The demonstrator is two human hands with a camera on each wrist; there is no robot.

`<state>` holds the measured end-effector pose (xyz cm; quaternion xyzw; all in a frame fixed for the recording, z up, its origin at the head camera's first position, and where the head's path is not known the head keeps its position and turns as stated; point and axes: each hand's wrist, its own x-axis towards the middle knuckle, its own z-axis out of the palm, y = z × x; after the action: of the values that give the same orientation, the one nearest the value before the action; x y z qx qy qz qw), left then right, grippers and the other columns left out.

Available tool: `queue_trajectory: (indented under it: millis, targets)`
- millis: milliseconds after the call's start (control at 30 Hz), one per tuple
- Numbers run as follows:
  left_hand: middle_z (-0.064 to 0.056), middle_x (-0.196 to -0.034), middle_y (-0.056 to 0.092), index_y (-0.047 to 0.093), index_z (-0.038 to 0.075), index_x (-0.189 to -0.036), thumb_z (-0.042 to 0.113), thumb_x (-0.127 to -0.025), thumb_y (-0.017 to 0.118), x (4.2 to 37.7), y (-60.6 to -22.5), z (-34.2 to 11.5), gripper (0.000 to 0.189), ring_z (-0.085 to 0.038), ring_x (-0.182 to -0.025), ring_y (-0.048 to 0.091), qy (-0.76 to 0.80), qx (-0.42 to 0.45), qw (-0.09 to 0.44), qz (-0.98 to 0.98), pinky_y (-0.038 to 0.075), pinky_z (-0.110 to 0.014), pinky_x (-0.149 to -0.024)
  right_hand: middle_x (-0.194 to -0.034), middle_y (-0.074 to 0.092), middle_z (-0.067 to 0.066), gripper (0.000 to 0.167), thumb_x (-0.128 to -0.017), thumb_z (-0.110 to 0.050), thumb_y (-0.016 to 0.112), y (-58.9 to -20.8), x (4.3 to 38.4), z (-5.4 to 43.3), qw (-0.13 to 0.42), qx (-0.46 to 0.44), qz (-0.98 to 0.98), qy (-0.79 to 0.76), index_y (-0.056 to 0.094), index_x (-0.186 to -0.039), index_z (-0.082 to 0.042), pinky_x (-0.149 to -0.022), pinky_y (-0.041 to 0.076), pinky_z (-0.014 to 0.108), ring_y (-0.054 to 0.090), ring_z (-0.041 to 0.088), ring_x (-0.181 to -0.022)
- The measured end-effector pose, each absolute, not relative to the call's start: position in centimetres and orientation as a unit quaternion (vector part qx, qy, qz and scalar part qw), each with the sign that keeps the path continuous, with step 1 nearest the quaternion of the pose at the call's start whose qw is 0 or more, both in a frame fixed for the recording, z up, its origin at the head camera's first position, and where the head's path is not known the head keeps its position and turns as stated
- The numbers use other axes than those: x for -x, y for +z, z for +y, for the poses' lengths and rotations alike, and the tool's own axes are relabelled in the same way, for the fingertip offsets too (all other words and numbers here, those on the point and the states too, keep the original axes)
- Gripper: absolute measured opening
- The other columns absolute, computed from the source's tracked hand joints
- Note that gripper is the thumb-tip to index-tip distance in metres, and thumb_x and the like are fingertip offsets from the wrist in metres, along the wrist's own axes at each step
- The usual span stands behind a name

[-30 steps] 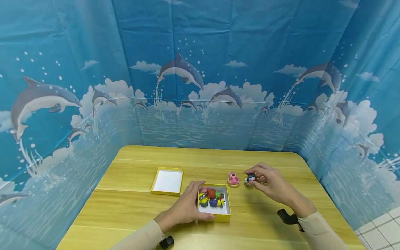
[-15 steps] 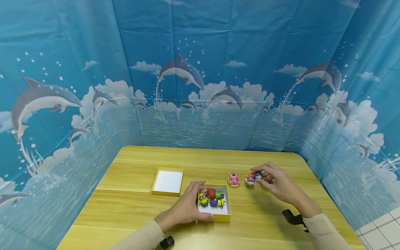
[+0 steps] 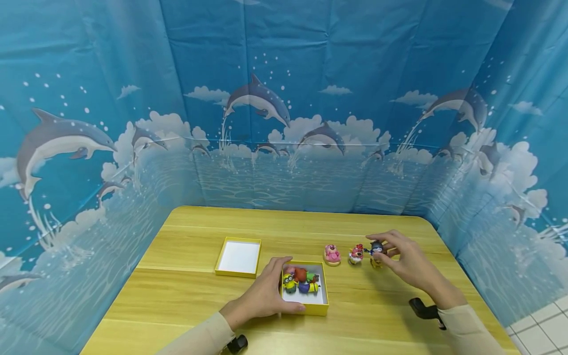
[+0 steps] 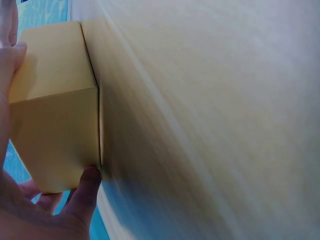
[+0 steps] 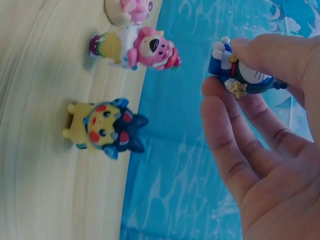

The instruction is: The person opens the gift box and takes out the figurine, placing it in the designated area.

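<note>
My left hand (image 3: 262, 296) grips the left side of a yellow box (image 3: 316, 310), thumb along the front and fingers at the back. Inside lie several small figurines, among them a yellow Minion (image 3: 290, 283). My right hand (image 3: 410, 264) pinches a blue-and-white Doraemon figurine (image 5: 245, 75) between thumb and fingers, raised off the table. In the right wrist view a yellow Pikachu figurine (image 5: 102, 127) with a dark hood stands on the table. Beside it is a pink bear figurine (image 5: 145, 47) with a strawberry on its head. A second pink bear figurine (image 3: 332, 254) stands further left.
A shallow yellow box lid (image 3: 238, 256) with a white inside lies left of the box. The wooden table (image 3: 177, 296) has rounded back corners, and a blue dolphin-print curtain (image 3: 284, 182) hangs around it.
My right hand has moved right with the Doraemon figurine, from in front of the strawberry bear to over the Pikachu, uncovering the bear. My left hand and the box stay put.
</note>
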<state>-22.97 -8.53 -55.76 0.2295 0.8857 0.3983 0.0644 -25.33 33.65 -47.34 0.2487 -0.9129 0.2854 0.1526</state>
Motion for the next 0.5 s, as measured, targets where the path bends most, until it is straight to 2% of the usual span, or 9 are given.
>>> queue_trajectory:
  millis: [233,500]
  targets:
    - [-0.006,-0.173,0.050,0.035,0.022,-0.182,0.074,-0.081,0.099,23.0,-55.8,-8.5,0.131,-0.027,-0.154,0.057,0.400,-0.229,0.065,0.885,0.055,-0.057,-0.123,-0.124,0.077,0.009,0.057,-0.102,-0.007,0.090,-47.6,25.4,34.9,0.159,-0.231,-0.920,0.275,0.072,-0.155,-0.013,-0.077,0.068,0.028,0.078,0.016,-0.098]
    - [-0.006,-0.174,0.050,0.035,0.021,-0.182,0.073,-0.081,0.099,23.1,-55.9,-8.6,0.131,-0.027,-0.156,0.056,0.401,-0.231,0.065,0.884,0.055,-0.057,-0.125,-0.127,0.077,0.013,0.054,-0.102,-0.004,0.090,-48.2,25.8,36.5,0.169,-0.216,-0.924,0.266,0.073,-0.153,-0.010,-0.076,0.066,0.027,0.078,0.018,-0.097]
